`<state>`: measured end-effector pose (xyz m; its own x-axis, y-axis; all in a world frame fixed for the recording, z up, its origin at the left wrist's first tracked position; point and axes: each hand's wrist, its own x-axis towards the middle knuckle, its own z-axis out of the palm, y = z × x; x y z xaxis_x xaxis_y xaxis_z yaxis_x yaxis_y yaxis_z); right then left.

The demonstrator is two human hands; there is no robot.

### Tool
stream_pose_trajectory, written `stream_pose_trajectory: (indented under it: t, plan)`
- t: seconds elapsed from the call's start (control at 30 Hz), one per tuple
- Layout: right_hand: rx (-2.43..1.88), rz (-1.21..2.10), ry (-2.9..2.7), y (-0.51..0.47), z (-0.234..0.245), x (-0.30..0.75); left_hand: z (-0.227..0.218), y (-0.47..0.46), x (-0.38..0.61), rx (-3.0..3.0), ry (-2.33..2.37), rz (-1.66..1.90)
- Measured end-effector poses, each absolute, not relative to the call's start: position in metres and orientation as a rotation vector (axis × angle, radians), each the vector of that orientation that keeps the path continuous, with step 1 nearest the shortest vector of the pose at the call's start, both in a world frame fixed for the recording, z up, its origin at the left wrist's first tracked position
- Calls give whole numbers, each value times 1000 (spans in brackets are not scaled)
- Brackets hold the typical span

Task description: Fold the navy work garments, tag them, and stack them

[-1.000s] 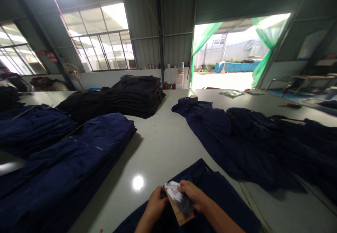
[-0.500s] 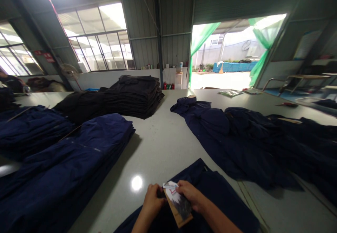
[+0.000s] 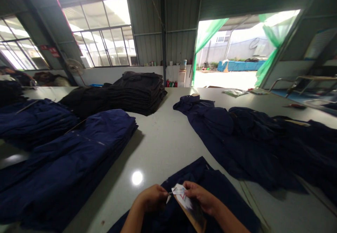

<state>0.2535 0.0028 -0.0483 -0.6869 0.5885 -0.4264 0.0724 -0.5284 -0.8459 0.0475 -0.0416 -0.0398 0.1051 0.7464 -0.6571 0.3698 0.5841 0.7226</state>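
My right hand (image 3: pixel 201 196) grips a hang tag (image 3: pixel 188 205), a card with a white top, a dark picture and a brown lower edge. Close by on the left, my left hand (image 3: pixel 155 196) is closed, its fingertips pinching a thin cord (image 3: pixel 170 193) at the tag's top corner. A small pale piece hangs from that cord. Both hands are over a dark navy garment (image 3: pixel 218 184) lying on the table at the front. The cord's exact fastening is too small to make out.
Folded navy garments (image 3: pixel 86 148) are stacked at the left, with a black garment pile (image 3: pixel 139 91) behind. Loose navy garments (image 3: pixel 237 148) spread across the right of the pale table (image 3: pixel 158 138). Flat plastic packets (image 3: pixel 235 92) lie at the far edge. A person (image 3: pixel 18 75) is at far left.
My hands have drawn apart slightly. The tag has shifted right and down with my right hand, and the cord now shows between the hands. The camera view has turned slightly left.
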Motion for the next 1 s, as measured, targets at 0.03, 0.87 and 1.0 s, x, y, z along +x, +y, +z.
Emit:
stream_pose_trajectory:
  t: [0.03, 0.87, 1.0]
  plan:
    - [-1005, 2298, -1282, 1, -48, 256, -38, -43, 47, 984, 1466, 339]
    - [-1097, 2163, -1338, -3, -59, 248, -35, -35, 67, 1603, 1828, 130]
    - [-1173, 2144, -1287, -1, -55, 248, -39, -32, 55, 1526, 1708, 137]
